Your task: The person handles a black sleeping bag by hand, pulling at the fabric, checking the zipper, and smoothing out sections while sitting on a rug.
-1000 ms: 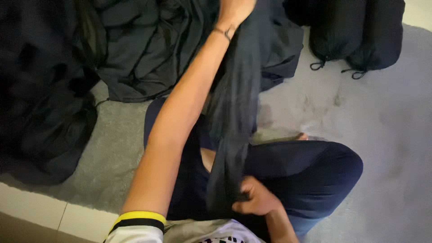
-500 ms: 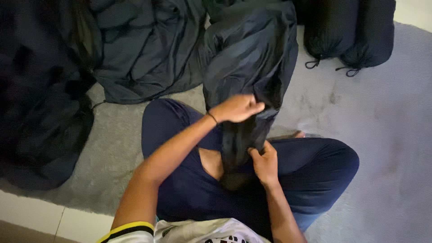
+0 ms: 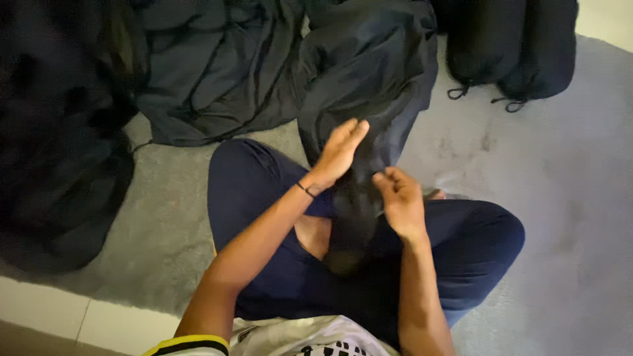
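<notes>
One long dark-grey fabric garment [image 3: 369, 99] runs from the person's lap toward 12 o'clock, its lower end bunched between the crossed legs in dark blue trousers [image 3: 264, 191] and its upper part spread on the grey carpet floor [image 3: 560, 198]. Two hands work at it. The left hand [image 3: 339, 155] is held flat with fingers extended and together, palm against the cloth's left edge, a thin dark band at the wrist; its grip is spread, not closed on anything. The right hand [image 3: 399, 198] lies just at 4 o'clock from it, fingers curled, seemingly pinching a fold of the same cloth, though the contact is blurred. Both forearms rise from 6 o'clock, the left one crossing diagonally. At 10 o'clock lies one crumpled heap of similar dark cloth [image 3: 211, 79]; at 9 o'clock one larger black pile [image 3: 59, 151]. At 1 o'clock stand two stuffed black drawstring sacks [image 3: 514, 46], side by side. Open carpet extends toward 3 o'clock; a pale tiled floor edge [image 3: 79, 316] borders it at 7 o'clock.
</notes>
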